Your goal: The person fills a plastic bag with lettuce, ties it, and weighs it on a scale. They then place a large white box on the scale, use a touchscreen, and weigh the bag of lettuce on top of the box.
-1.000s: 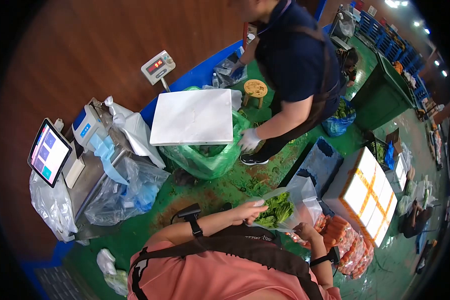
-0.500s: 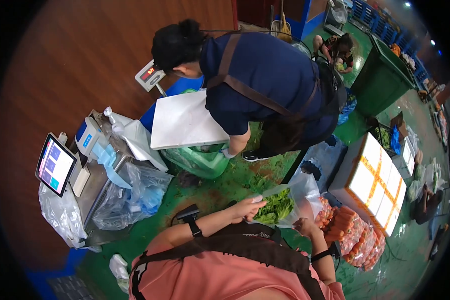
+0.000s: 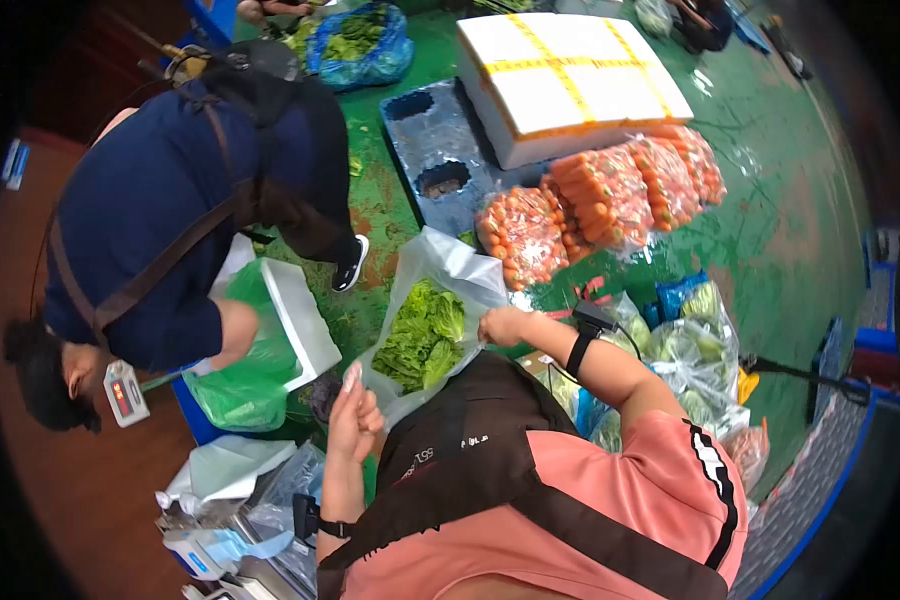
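Note:
A clear plastic bag [image 3: 455, 258] with leafy green lettuce [image 3: 422, 338] inside hangs in front of my apron. My right hand [image 3: 505, 327] is closed on the bag's right edge. On the other side, my left hand [image 3: 355, 414] has its fingers curled at the bag's left edge, with a fingertip pointing up. The bag's mouth faces away from me, and its lower part is hidden by my body.
To the left a co-worker [image 3: 160, 230] bends over a green bag [image 3: 245, 375] and a white foam lid [image 3: 305, 320]. Ahead are a blue pallet [image 3: 400, 150], a taped foam box [image 3: 570, 75] and bagged carrots [image 3: 600, 195]. Bagged vegetables [image 3: 690, 350] lie at right; a scale display [image 3: 125, 393] stands left.
My view has turned to the right, so the pallet and carrots now appear ahead. The lettuce bag has come round in front of me, still between both hands, and more lettuce shows.

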Motion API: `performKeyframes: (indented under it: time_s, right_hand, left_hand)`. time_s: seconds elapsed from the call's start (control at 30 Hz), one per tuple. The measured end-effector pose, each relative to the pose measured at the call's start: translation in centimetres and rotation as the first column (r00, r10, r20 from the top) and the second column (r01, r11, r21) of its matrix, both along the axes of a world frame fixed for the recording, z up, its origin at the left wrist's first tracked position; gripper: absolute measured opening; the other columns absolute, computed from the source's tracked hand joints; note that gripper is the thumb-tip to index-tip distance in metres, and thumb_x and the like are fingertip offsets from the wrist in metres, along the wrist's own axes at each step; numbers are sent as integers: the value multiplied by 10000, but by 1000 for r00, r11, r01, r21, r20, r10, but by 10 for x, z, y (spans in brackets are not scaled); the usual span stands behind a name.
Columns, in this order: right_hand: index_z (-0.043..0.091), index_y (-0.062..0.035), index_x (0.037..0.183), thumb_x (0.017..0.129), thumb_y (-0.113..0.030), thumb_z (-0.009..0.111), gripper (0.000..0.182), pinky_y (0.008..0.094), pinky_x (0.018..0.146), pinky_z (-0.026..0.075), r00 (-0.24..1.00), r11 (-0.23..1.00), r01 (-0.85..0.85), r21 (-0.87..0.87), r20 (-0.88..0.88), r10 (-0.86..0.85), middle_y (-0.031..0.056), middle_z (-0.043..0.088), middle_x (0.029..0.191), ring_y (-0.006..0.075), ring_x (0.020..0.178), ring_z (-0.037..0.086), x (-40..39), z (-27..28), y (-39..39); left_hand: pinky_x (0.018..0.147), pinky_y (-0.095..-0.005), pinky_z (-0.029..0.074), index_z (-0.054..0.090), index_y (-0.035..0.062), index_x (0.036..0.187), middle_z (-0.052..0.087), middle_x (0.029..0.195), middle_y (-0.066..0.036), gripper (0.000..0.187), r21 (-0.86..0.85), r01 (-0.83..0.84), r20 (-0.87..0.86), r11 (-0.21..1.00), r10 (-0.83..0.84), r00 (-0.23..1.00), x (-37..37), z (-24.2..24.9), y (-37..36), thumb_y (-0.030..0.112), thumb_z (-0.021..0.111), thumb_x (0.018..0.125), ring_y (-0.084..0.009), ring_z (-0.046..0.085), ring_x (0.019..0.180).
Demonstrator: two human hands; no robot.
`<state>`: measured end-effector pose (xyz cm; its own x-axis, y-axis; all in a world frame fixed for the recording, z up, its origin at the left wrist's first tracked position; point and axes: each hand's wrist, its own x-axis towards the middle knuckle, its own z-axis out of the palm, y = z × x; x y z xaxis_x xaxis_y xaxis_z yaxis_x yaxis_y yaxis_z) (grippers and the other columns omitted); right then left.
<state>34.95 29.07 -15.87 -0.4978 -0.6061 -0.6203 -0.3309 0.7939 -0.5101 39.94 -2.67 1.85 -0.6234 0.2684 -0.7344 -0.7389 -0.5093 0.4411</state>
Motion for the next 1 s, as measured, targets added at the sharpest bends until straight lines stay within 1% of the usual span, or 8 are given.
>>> performKeyframes:
  time_s: [0.47, 0.67, 0.7, 0.77, 0.83, 0.9, 0.93, 1.0]
  right_hand:
    - [635, -49, 865, 766, -150, 577, 153, 420, 694, 461, 830, 847, 518, -117, -169, -531, 169, 581, 814, 348, 782, 578, 69, 99, 130]
    - [630, -44, 839, 798, -216, 541, 198, 430, 719, 463, 584, 618, 778, -112, -234, -778, 188, 582, 811, 358, 799, 579, 41, 2, 144]
    - [634, -42, 844, 795, -218, 546, 202, 424, 723, 465, 552, 587, 804, -88, -254, -794, 190, 588, 819, 355, 802, 581, 32, -28, 148]
    - [634, -34, 832, 784, -226, 550, 216, 434, 737, 467, 476, 496, 868, -12, -265, -839, 210, 600, 838, 358, 816, 588, 17, -106, 160]
    - [636, -30, 826, 773, -229, 552, 223, 442, 751, 468, 394, 402, 915, 22, -259, -882, 223, 607, 857, 359, 828, 594, 0, -138, 166]
    - [638, -30, 827, 764, -226, 553, 222, 449, 764, 468, 315, 319, 947, 26, -242, -918, 229, 611, 878, 358, 839, 597, -13, -151, 173]
    - [642, -44, 839, 762, -225, 557, 214, 450, 770, 466, 312, 313, 949, 32, -210, -926, 216, 615, 890, 353, 846, 597, -16, -146, 174]
    - [651, -61, 860, 753, -228, 569, 214, 440, 773, 470, 334, 328, 943, 62, -198, -922, 202, 621, 896, 344, 859, 599, -19, -134, 179]
  left_hand:
    - [437, -184, 233, 485, 133, 1073, 268, 601, 108, 252, -136, 631, -262, 764, -642, 721, -186, 26, 168, 276, 557, 878, -7, 215, 461]
    - [519, -206, 328, 555, 85, 1080, 479, 681, 71, 359, -535, 545, -372, 646, -759, 534, -258, -63, 249, 338, 608, 831, -35, 371, 548]
    - [640, -267, 426, 434, 29, 1254, 584, 903, -51, 612, -640, 529, -333, 557, -822, 462, -266, -92, 262, 368, 643, 791, -133, 515, 736]
    - [848, -330, 404, 305, 16, 1347, 543, 1077, -138, 743, -854, 344, -192, 391, -851, 489, -260, -160, 277, 358, 649, 784, -221, 517, 965]
    - [941, -373, 359, 181, 23, 1391, 472, 1208, -186, 841, -967, 217, -65, 136, -950, 305, -232, -136, 280, 348, 654, 776, -278, 460, 1117]
    - [946, -357, 359, 245, 18, 1371, 472, 1222, -165, 788, -871, 382, -248, 310, -947, 203, -206, -147, 252, 328, 658, 776, -250, 455, 1132]
    - [930, -337, 376, 314, 29, 1347, 505, 1195, -132, 715, -847, 451, -257, 282, -959, 117, -193, -139, 236, 324, 647, 788, -205, 476, 1112]
    - [860, -295, 422, 402, 47, 1301, 594, 1024, -69, 582, -774, 598, -144, 205, -978, 149, -168, -126, 198, 277, 624, 815, -135, 533, 970]
